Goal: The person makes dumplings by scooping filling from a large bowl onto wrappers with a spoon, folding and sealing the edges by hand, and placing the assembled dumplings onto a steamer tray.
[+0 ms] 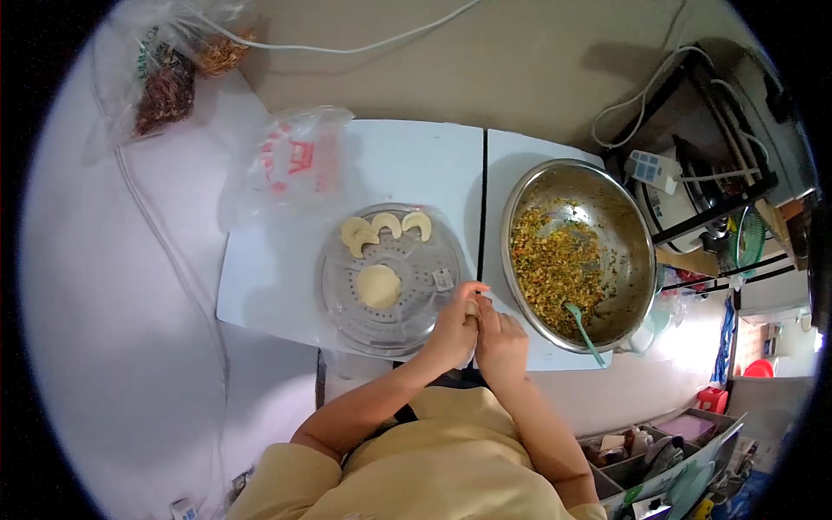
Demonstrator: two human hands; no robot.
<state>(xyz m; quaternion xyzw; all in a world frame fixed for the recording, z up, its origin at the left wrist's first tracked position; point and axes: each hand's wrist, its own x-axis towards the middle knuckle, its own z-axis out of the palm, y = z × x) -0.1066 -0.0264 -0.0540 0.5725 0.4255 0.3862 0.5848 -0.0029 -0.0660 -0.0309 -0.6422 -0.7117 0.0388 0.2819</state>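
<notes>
My left hand and my right hand meet at the table's front edge, fingers closed together around a small pale dumpling. The fingers hide most of it. Left of my hands lies a round perforated metal steamer tray under clear plastic. Several crescent-shaped dumplings rest along its far side, and round dough wrappers sit near its middle. On my right, a large steel bowl holds chopped yellow-green filling. A green spoon leans in the filling, its handle over the near rim.
A clear plastic bag with red print lies at the table's back left. Bags of dried food are at the upper left. A black rack with appliances and a power strip stands right. A divided storage box is at lower right.
</notes>
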